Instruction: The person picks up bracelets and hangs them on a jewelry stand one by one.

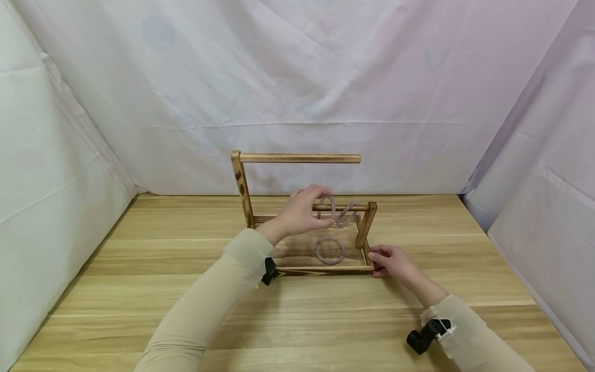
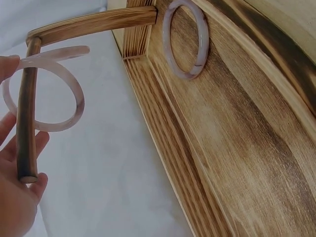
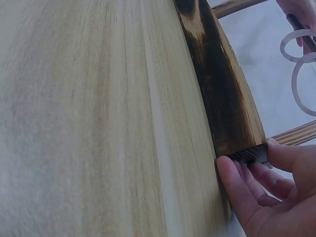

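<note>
A wooden bangle stand has a shallow tray (image 1: 321,270), a tall left post (image 1: 243,186) and a short right post (image 1: 366,227). My left hand (image 1: 302,209) pinches a pale lilac bangle (image 1: 333,205) between thumb and fingers at the lower bar (image 1: 360,207). Closer to the short post, a second bangle (image 1: 340,219) hangs tilted on that bar. A third bangle (image 2: 203,42) lies on the tray floor. The bar's free end (image 2: 27,178) shows beside my left palm in the left wrist view. My right hand (image 3: 276,192) grips the tray's front right corner (image 3: 247,150).
The stand's upper bar (image 1: 299,158) reaches right from the tall post, above my left hand. The stand rests on a wood-grain table (image 1: 334,320). White cloth (image 1: 297,77) hangs behind and at both sides. Small black cameras (image 1: 429,335) are strapped to both wrists.
</note>
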{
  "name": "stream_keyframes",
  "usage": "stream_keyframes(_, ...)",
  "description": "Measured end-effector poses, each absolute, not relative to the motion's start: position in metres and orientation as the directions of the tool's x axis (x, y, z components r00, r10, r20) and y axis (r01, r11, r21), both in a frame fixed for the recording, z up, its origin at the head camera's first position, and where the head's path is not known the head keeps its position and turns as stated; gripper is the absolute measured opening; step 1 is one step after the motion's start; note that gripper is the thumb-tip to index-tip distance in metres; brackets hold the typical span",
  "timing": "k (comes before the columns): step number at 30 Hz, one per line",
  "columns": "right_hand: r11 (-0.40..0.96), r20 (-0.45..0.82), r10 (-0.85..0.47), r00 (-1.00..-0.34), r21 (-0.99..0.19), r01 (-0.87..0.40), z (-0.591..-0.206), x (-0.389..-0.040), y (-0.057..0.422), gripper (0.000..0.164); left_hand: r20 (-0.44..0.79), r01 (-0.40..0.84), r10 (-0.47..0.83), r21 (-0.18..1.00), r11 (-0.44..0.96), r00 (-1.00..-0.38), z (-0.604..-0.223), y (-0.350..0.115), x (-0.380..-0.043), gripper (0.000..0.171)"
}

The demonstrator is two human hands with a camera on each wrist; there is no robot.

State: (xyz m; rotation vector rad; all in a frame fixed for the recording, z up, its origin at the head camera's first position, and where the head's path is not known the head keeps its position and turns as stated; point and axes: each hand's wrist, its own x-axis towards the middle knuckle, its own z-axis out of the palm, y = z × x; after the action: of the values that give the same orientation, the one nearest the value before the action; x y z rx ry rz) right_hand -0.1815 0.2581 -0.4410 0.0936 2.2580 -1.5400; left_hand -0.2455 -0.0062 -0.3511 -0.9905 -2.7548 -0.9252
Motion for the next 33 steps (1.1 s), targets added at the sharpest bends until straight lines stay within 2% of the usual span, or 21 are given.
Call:
stream_keyframes(9, 0.396, -0.362, -0.168, -0.917, -0.877, 0.273, -0.44, -0.182, 0.2575, 0.045, 0.244, 0.611, 0.566, 0.439, 0.659, -0.787, -0.3524, -0.0053, -0.2464, 0.053)
stream_keyframes(19, 0.404, -0.36, -0.17, -0.917, -0.875, 0.268, -0.4404, -0.1823, 0.2576, 0.045, 0.215, 0.592, 0.557, 0.408, 0.695, -0.802, -0.3496, -0.0045, -0.2446, 0.058)
stream_keyframes(33, 0.389, -0.364, -0.17, -0.916, -0.879, 0.277, -0.4422, -0.1822, 0.2584, 0.045, 0.219, 0.532, 0.491, 0.473, 0.703, -0.843, -0.3468, -0.0136, -0.2447, 0.068)
